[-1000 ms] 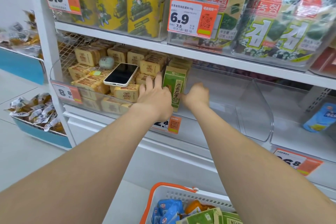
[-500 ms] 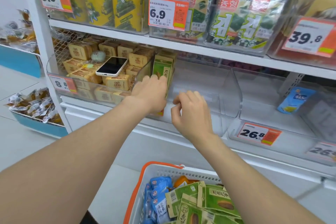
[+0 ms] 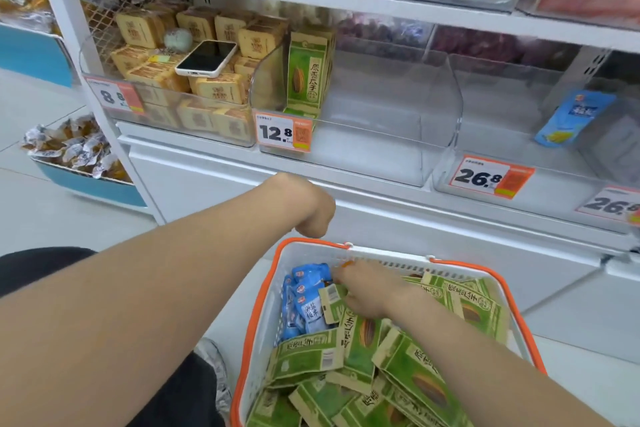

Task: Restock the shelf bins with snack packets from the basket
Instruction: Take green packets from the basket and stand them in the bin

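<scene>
Standing upright, label outward: green packet [image 3: 306, 76]

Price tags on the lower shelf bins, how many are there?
4: 8.8 tag far left, 12.8 tag below the shelved green packets, 26.8 tag right of it, another tag cut off at the right edge.

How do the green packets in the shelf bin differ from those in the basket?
The bin packets stand upright in a neat row at the left of the shelf bin; the basket packets lie tilted in a loose heap in the basket. The bin packets are few; the basket packets many. The right hand touches the basket packets; no hand touches the bin packets. Both share the same green design.
</scene>
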`<state>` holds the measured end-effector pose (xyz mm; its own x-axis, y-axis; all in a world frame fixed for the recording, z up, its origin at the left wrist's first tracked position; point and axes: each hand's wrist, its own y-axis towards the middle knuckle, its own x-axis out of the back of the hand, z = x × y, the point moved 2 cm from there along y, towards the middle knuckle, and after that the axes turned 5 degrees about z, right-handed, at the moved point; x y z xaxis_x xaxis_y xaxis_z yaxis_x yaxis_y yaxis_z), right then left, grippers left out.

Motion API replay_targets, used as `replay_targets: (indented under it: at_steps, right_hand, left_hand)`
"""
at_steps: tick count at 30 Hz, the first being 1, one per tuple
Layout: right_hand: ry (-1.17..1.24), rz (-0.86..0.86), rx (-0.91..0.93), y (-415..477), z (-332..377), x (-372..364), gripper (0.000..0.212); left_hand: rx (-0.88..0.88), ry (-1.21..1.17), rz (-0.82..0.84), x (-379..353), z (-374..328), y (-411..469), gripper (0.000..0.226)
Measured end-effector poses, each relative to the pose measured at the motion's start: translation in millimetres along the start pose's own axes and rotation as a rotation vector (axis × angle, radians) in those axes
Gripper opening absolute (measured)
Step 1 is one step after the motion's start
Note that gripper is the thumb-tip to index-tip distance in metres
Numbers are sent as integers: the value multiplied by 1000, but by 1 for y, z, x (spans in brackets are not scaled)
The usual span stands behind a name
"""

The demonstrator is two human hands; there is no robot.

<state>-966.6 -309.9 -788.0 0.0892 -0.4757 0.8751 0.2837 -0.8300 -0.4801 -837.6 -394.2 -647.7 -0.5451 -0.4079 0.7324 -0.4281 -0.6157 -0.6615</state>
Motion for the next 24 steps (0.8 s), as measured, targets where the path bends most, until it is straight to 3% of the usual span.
replay_targets:
  at_steps: [5, 13, 15, 20, 24]
  right_hand:
    - [45, 112, -49, 0, -3, -37, 70]
    - [40, 257, -9, -9, -4, -17, 101]
    - [91, 265, -24, -9, -5, -17, 100]
    - [260, 293, -71, -11, -12, -9, 74]
    - [296, 194, -39, -14, -18, 11, 58]
  left_hand:
    - [-38, 21, -38, -8, -21, 14, 30]
    - [-91, 20, 6, -8, -38, 28, 38]
    - [-106, -31, 8, -4, -39, 29, 40]
    - [-128, -76, 26, 2, -42, 31, 46]
    - [-156, -217, 123, 0, -45, 31, 48]
